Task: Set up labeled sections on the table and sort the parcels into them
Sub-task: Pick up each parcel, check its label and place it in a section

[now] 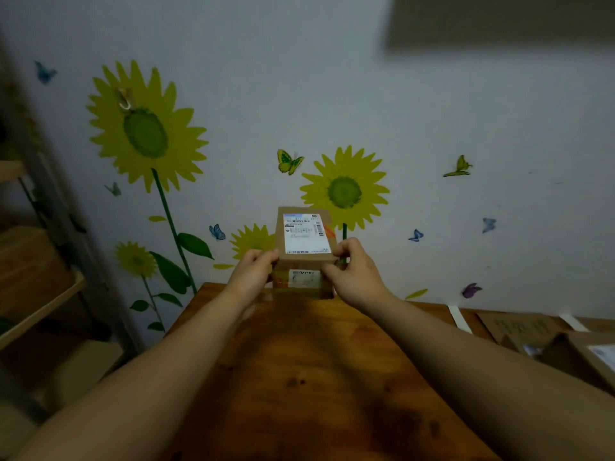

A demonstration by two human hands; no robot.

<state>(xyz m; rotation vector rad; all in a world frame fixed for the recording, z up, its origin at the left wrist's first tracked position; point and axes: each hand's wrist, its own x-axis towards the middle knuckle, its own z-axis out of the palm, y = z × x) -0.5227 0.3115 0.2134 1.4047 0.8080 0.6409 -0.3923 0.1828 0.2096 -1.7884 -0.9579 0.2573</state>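
A small brown cardboard parcel (304,237) with a white shipping label on top sits at the far end of the wooden table (299,377), close to the wall. It rests on a second, lower parcel (301,281) that bears its own white label. My left hand (253,272) grips the upper parcel's left side and my right hand (354,271) grips its right side. Both arms reach forward across the table.
At the right edge of the table lie flat cardboard pieces (519,327), white tape strips (457,317) and more parcels (595,357). A shelf unit (40,294) holding boxes stands to the left. The wall behind carries sunflower stickers.
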